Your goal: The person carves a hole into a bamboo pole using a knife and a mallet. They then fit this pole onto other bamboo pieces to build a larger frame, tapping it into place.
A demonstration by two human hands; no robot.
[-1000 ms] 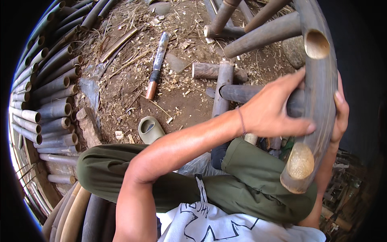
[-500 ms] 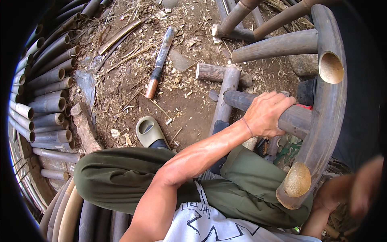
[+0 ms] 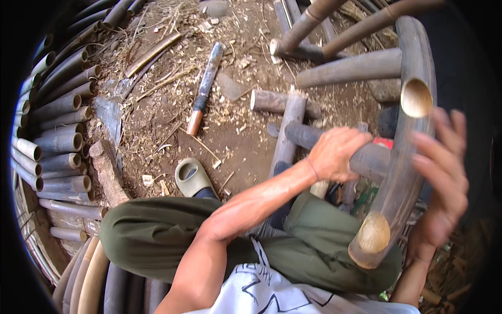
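Observation:
My left hand (image 3: 337,154) is wrapped around a dark bamboo crosspiece (image 3: 371,162). That crosspiece meets a thick, bent bamboo pole (image 3: 400,178) on the right, which has pale oval openings cut into its side. My right hand (image 3: 442,178) is raised along the outer side of the thick pole, fingers spread and blurred by motion. Whether its fingertips touch the pole I cannot tell. Farther up, a second bamboo crosspiece (image 3: 350,68) also joins the pole. Near the middle, a long knife (image 3: 206,86) with a wooden handle lies on the dirt.
Stacked bamboo tubes (image 3: 57,136) line the left side. A short log (image 3: 269,101) touches a bamboo post (image 3: 290,125) ahead of me. More bamboo poles (image 3: 308,26) slant at the top. My foot wears an olive slide sandal (image 3: 194,178). Wood chips litter the ground.
My right hand has come up from the lower right to beside the thick bamboo pole, its fingers opening. The bamboo piece has shifted slightly left; my left hand keeps its hold.

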